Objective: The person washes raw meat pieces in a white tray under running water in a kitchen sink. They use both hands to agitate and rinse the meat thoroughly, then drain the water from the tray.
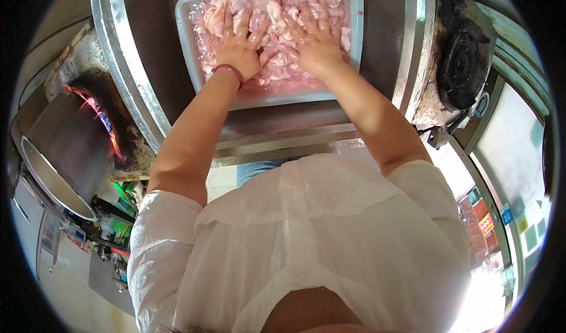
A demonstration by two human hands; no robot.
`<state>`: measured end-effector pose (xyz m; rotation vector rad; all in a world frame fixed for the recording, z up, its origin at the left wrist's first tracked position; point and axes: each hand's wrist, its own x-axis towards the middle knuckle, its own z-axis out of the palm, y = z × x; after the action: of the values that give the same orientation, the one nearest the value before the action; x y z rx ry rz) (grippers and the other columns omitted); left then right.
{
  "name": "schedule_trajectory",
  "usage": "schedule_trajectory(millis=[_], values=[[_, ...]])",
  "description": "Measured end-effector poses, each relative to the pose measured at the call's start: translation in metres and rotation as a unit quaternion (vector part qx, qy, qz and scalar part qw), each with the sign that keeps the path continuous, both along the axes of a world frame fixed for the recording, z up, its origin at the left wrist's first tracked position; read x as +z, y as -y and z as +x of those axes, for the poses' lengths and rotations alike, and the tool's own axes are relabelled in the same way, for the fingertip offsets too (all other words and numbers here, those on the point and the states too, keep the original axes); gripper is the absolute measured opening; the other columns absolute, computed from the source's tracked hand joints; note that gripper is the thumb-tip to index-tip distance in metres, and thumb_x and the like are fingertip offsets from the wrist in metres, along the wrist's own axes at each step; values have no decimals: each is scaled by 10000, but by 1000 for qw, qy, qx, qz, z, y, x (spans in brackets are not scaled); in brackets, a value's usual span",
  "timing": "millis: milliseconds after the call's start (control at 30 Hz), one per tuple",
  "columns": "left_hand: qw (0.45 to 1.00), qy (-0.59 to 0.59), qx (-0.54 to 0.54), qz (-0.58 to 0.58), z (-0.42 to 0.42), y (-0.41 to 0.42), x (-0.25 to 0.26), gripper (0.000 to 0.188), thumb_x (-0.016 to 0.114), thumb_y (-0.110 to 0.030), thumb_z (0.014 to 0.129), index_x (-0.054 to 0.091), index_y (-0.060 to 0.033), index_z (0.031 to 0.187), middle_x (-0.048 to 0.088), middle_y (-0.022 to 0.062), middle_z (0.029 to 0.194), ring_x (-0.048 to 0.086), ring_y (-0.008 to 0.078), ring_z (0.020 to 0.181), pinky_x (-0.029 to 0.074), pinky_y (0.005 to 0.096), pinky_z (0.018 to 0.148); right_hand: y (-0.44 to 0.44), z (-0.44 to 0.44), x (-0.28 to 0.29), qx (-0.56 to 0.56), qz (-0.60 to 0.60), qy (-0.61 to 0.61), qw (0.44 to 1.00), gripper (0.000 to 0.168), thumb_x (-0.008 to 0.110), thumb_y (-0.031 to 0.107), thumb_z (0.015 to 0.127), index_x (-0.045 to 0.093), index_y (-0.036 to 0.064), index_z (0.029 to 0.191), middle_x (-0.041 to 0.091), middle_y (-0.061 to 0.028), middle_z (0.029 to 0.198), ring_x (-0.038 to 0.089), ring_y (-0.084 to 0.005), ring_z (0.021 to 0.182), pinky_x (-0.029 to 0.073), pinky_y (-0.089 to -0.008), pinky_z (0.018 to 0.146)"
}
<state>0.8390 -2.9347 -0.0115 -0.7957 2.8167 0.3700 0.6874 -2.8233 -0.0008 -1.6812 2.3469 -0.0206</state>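
A pale plastic tub (181, 36) full of raw meat pieces (283, 74), which look like poultry, sits in a metal sink in front of me. Pinkish liquid lies among the pieces. My left hand (239, 45) rests palm down on the meat in the left half of the tub, fingers spread, with a reddish band around the wrist. To its right, my right hand (315, 45) presses flat on the meat too, its fingers apart and wet. The hands do not touch each other, and neither is closed around a piece.
At the left, a large metal pot (70, 134) stands over a lit gas burner (99, 116) with visible flames. A blackened burner (462, 65) without visible flame is at the right. The sink's metal rim (283, 149) runs between the tub and my body.
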Motion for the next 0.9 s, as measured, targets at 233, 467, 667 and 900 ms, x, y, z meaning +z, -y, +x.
schedule_trajectory(millis=[233,467,667,900], values=[[908,277,42,312,-22,31,4,471,504,-401,808,475,-207,1236,433,106,1286,397,355,1172,345,396,964,13,-3,-21,58,282,138,948,458,432,391,861,410,272,1303,161,24,1462,174,-284,1328,107,-561,1037],[997,43,-71,3,34,-29,21,598,571,-482,752,412,-253,1281,318,99,1378,359,408,1183,289,483,1000,-36,2,24,50,162,54,984,586,504,336,805,320,260,1357,103,-70,1472,245,-341,1283,190,-552,1013],[934,256,18,248,11,-9,-49,299,585,-329,752,625,-130,972,594,128,1038,584,260,932,435,428,800,-11,-12,-30,75,396,134,905,363,510,344,813,578,173,1126,565,-159,1108,547,-311,1000,423,-397,868],[982,-143,115,-51,7,26,28,423,480,-478,819,587,-138,1046,551,157,1119,546,360,974,458,442,791,-4,-51,15,-16,-55,85,995,347,533,320,813,579,164,1120,500,-110,1208,440,-303,1139,392,-375,920]])
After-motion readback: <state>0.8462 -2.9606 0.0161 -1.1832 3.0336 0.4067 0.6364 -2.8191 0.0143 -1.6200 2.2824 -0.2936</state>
